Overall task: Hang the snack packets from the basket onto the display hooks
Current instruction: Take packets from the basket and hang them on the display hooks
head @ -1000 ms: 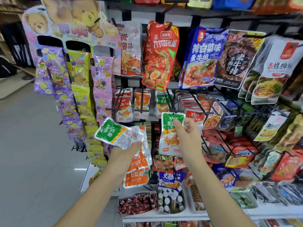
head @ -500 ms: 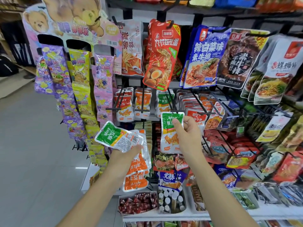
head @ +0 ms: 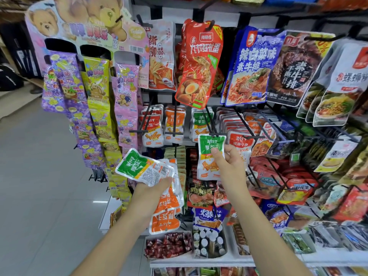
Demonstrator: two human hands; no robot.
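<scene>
- The left hand [head: 155,189] grips a fanned bundle of flat plastic snack packets [head: 144,169], a green-and-white one on top and orange ones beneath. Its fingers are curled under the bundle, low in front of the rack.
- The right hand [head: 231,166] pinches one upright green-and-white plastic packet [head: 208,166] between thumb and fingers. The packet's top edge is at the front tip of a black wire display hook [head: 218,134].
- The step in hand looks like threading this packet onto that hook, where matching green hanging packets [head: 200,121] sit further back.
- Whether the packet's hole has caught the tip is too small to tell. The next move calls for lining them up and sliding the packet back.
</scene>
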